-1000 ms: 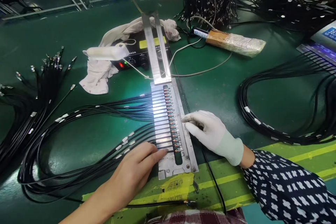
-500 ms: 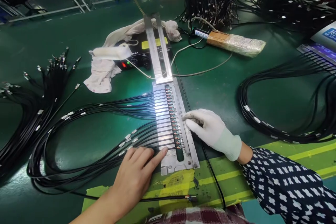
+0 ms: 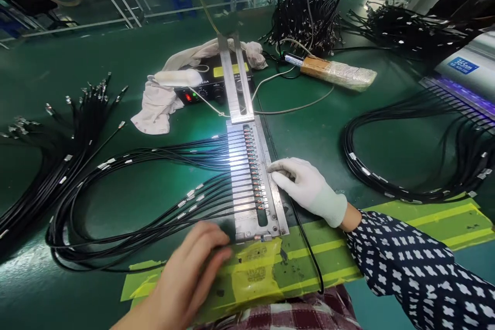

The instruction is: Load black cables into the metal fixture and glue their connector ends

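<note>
A metal fixture [image 3: 242, 224] lies on the green table, with a row of black cables [image 3: 209, 198] across it and their small connectors lined up beside a slot. My bare left hand [image 3: 199, 263] is at its lower left, fingers curled round one black cable whose connector end [image 3: 265, 238] lies by the fixture's near edge. My right hand [image 3: 299, 183], in a white glove, pinches the fixture's right edge with thumb and forefinger. An upright slotted metal bracket [image 3: 232, 90] meets the far end of the fixture.
Behind the fixture sit a black control box [image 3: 212, 94] and a white cloth [image 3: 154, 108]. A wrapped bar [image 3: 348, 75] lies to the back right. Cable bundles [image 3: 85, 118] are at left, with a coil [image 3: 348, 136] and a silver lamp unit [image 3: 469, 62] at right. Yellow-green tape [image 3: 309, 258] covers the near edge.
My left hand has come off the cables on the fixture and closed on the loose cable. That cable's end has moved up to the fixture's near edge. My right hand keeps its place on the fixture.
</note>
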Motion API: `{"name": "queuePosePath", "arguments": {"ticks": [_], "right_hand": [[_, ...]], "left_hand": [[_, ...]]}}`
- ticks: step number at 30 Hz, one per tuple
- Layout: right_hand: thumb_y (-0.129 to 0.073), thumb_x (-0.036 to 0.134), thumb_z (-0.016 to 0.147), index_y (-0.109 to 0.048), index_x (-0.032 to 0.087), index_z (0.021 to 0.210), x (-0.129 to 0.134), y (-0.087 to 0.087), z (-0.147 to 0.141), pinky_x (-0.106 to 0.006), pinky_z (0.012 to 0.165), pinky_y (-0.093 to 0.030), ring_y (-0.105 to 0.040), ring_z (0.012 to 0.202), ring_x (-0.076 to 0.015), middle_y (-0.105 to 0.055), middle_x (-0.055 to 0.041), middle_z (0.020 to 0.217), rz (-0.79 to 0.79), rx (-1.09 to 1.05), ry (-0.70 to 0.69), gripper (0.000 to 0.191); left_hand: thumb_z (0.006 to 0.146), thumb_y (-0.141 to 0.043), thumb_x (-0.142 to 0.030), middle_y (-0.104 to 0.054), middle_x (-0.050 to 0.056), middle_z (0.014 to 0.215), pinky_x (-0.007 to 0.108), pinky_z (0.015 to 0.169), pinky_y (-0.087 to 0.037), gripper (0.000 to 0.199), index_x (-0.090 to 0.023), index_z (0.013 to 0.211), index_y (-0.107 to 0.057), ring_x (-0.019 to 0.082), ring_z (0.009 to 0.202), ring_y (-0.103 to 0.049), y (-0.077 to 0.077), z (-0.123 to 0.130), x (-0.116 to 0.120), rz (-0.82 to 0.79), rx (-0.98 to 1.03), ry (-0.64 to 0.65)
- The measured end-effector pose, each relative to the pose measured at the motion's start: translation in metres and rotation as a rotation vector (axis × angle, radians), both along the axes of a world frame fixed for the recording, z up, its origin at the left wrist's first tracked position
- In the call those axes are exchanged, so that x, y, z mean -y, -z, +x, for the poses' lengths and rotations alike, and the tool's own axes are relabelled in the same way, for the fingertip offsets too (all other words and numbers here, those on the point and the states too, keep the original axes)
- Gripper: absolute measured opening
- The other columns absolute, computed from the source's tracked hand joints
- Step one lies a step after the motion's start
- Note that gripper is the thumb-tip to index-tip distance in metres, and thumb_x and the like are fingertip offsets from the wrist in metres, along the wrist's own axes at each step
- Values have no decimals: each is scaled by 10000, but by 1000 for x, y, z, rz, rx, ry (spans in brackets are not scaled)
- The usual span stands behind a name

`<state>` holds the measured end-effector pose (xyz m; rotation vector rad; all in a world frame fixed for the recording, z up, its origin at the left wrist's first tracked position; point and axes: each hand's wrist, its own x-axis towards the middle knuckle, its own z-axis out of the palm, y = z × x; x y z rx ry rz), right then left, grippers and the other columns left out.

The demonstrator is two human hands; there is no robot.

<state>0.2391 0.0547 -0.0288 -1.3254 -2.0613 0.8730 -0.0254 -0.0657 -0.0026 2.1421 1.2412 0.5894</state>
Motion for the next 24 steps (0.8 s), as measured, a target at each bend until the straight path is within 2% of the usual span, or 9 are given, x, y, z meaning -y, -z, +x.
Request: {"name": "queuePosePath", "arguments": {"ticks": [2,4,8,11,15,24], "right_hand": [[-583,210,936,-691,230,1019,0,0,0,-375,842,-473,-637,909,-211,-723,-11,974,-2,1,2,138],[-584,206,934,-694,232,1017,-1,0,-1,-377,850,-473,-639,917,-212,-723,-11,987,-3,1,6,140],[-592,189,924,-696,236,1002,-2,2,-1,-378,851,-472,-643,915,-212,-726,-8,989,-1,4,13,138],[-596,177,919,-694,238,998,-2,2,-1,-372,843,-473,-646,910,-210,-726,-6,987,2,5,9,140],[-596,165,917,-693,226,980,-3,1,-1,-373,846,-470,-648,916,-213,-728,-14,988,9,2,5,131],[-601,172,916,-691,226,991,-4,3,-2,-377,840,-462,-645,899,-210,-726,-13,964,29,-5,11,130]], "left_hand": [[940,-508,-59,-581,37,964,204,792,-466,191,-197,1065,-553,129,886,-577,-1,-2,-15,93,-10,-21],[941,-519,-67,-592,34,931,200,763,-469,193,-189,1076,-586,123,841,-585,2,-5,-27,131,-9,16],[959,-462,-70,-608,42,923,193,704,-471,342,-202,1252,-579,120,793,-596,9,-13,-39,85,-71,144],[970,-383,-77,-611,41,904,191,672,-470,420,-228,1317,-564,121,762,-600,6,-18,-46,30,-126,244],[966,-342,-83,-629,59,956,200,697,-483,456,-239,1337,-555,135,799,-621,1,-19,-55,-10,-152,309],[976,-366,-90,-621,43,937,180,692,-481,406,-231,1314,-541,120,789,-611,-3,-12,-58,-32,-120,283]]}}
